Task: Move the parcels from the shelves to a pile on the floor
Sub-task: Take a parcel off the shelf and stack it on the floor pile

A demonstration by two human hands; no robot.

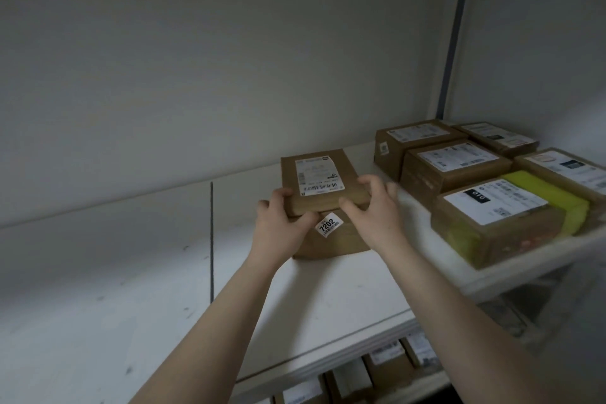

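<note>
Two brown cardboard parcels are stacked in the middle of the white shelf. The top parcel carries a white shipping label. The lower parcel has a small sticker reading 7202 on its front. My left hand grips the stack's near left corner, thumb under the top parcel's front edge. My right hand grips the top parcel's near right corner, fingers curled over its edge.
Several more labelled brown parcels crowd the right end of the shelf, one wrapped with yellow-green tape. The shelf's left half is bare white board. A lower shelf with more parcels shows below the front edge.
</note>
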